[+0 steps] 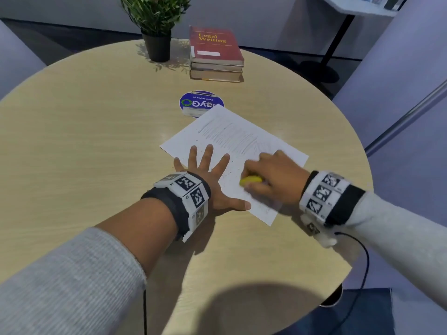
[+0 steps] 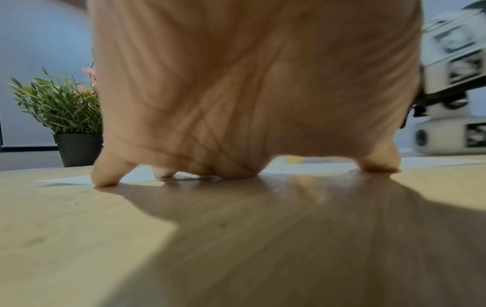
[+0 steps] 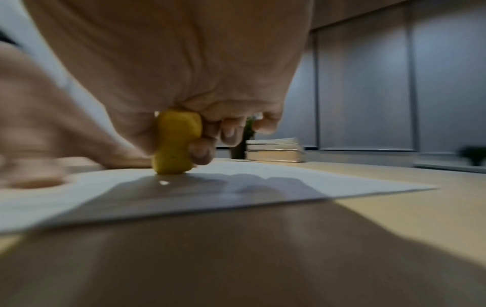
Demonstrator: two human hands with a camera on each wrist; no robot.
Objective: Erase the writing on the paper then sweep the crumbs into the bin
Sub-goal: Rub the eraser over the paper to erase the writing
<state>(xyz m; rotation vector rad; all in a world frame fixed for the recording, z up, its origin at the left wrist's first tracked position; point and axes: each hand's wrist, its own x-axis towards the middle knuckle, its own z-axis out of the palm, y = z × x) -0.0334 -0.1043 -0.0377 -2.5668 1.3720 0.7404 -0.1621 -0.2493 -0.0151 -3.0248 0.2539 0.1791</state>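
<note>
A white paper (image 1: 232,141) with grey pencil scribble lies askew on the round wooden table (image 1: 84,131). My left hand (image 1: 205,170) lies flat with fingers spread, pressing the paper's near-left edge; its palm (image 2: 236,93) fills the left wrist view. My right hand (image 1: 268,175) grips a yellow eraser (image 1: 250,180) and holds its tip on the paper (image 3: 263,176) beside the left hand. In the right wrist view the eraser (image 3: 174,143) stands upright between thumb and curled fingers. Dark crumbs (image 1: 229,172) speckle the sheet between the hands.
A blue round sticker (image 1: 196,102) lies under the paper's far corner. Behind it stand a stack of books (image 1: 215,54) with a red one on top and a potted plant (image 1: 156,25). The table's right edge (image 1: 358,151) is close to my right wrist.
</note>
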